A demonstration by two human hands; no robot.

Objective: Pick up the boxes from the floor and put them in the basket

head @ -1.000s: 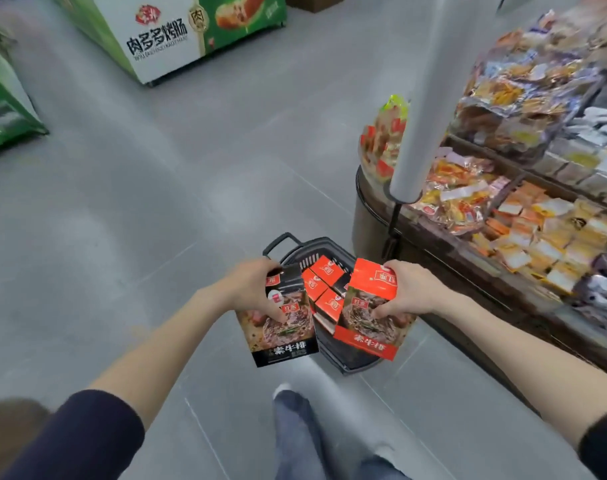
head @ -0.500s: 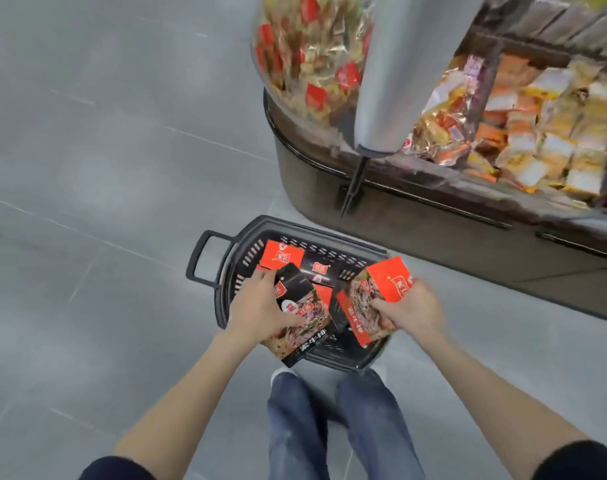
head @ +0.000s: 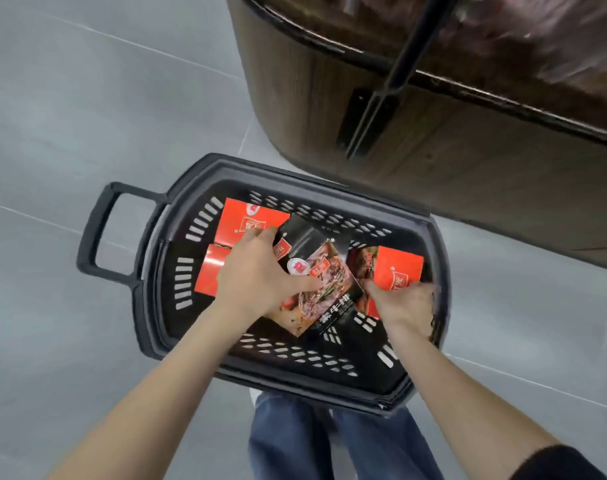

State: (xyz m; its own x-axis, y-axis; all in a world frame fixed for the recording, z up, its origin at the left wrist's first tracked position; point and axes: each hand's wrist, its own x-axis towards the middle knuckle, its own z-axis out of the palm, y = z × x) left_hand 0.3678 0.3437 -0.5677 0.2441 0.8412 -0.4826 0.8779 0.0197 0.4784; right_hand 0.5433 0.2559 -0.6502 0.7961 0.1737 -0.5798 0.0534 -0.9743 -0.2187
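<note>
A dark plastic basket (head: 144,317) sits on a grey tiled floor (head: 87,98), seen from above, its loop handle (head: 94,233) sticking out to the left. Both of the person's arms reach down into it.

The left hand (head: 257,271) grips a black box (head: 326,282) across its upper face, thumb along one side, and holds it tilted over the middle of the basket. The right hand (head: 407,306), slightly blurred, pinches the near edge of the right red box (head: 397,266), which is low against the right wall. Two red boxes (head: 246,220) lie flat at the far left of the basket floor, partly under the left hand.

Just beyond the far right rim rises the curved wooden side of a display stand (head: 433,161), with a black bracket (head: 368,123) fixed to it. Legs in blue jeans (head: 288,441) stand right against the near rim. Open floor spreads to the left and far left of the basket.
</note>
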